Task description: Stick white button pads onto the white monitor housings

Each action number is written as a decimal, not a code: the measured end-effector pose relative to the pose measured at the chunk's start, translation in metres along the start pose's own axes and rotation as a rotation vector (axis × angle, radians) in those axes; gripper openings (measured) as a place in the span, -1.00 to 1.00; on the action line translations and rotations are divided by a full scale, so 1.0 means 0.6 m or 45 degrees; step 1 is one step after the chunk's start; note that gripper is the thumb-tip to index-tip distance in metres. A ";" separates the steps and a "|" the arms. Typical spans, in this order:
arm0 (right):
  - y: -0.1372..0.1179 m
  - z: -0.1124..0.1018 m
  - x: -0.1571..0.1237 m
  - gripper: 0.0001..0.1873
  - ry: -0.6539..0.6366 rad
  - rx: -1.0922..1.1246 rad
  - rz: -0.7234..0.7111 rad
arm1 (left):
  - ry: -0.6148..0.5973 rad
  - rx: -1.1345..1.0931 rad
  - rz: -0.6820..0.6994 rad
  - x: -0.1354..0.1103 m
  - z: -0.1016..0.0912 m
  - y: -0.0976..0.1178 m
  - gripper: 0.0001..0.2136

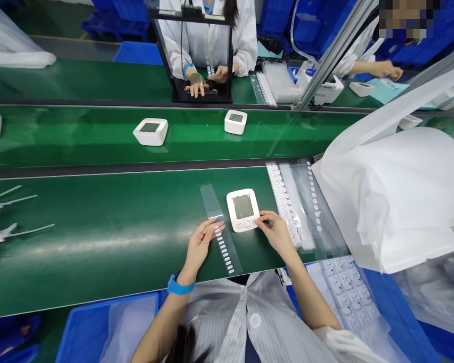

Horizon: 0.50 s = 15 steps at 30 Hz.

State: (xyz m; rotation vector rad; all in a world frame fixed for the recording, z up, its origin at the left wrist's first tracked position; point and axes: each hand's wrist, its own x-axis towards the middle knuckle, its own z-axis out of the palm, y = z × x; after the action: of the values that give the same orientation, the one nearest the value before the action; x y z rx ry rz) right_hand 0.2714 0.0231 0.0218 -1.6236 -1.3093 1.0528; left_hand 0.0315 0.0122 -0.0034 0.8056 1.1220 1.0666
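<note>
A white blood pressure monitor (243,209) lies face up on the green bench, its grey screen toward me and its buttons along the near side. My right hand (275,229) grips its lower right corner with thumb and fingertips. Left of the monitor is a clear strip of white oval stickers (224,252), slanting across the bench. My left hand (201,244), with a blue band at the wrist, pinches this strip near its middle, at the top of the sticker row. The fingertips of that hand partly cover the upper stickers.
More sticker sheets (287,212) lie to the right, beside a large white bag (397,196). Cut white strips (0,227) lie at far left. Beyond the bench, monitors (151,132) sit on a green belt (98,136). Across it, co-workers' hands work near a black frame (202,96).
</note>
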 end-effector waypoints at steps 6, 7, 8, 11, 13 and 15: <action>-0.005 0.002 0.003 -0.73 -0.002 -0.060 -0.025 | 0.006 0.009 -0.006 0.000 0.000 0.001 -0.56; -0.006 0.003 0.004 -0.74 -0.003 -0.067 -0.028 | 0.009 0.006 -0.008 0.000 0.000 0.001 -0.56; -0.007 0.003 0.004 -0.75 -0.003 -0.077 -0.031 | 0.012 0.002 -0.010 0.000 0.000 0.001 -0.56; -0.009 0.007 0.003 -0.76 -0.002 -0.120 -0.040 | 0.016 -0.011 -0.013 0.000 0.000 0.000 -0.57; -0.010 0.008 0.003 -0.77 0.000 -0.145 -0.052 | 0.014 -0.013 -0.014 0.000 0.000 -0.001 -0.57; -0.007 0.007 0.004 -0.81 0.023 -0.142 -0.034 | 0.012 -0.011 -0.014 0.000 -0.001 -0.001 -0.57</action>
State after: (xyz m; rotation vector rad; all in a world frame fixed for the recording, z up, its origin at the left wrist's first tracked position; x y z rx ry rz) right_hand 0.2660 0.0267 0.0241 -1.6892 -1.3955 0.9618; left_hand 0.0312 0.0116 -0.0042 0.7872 1.1278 1.0663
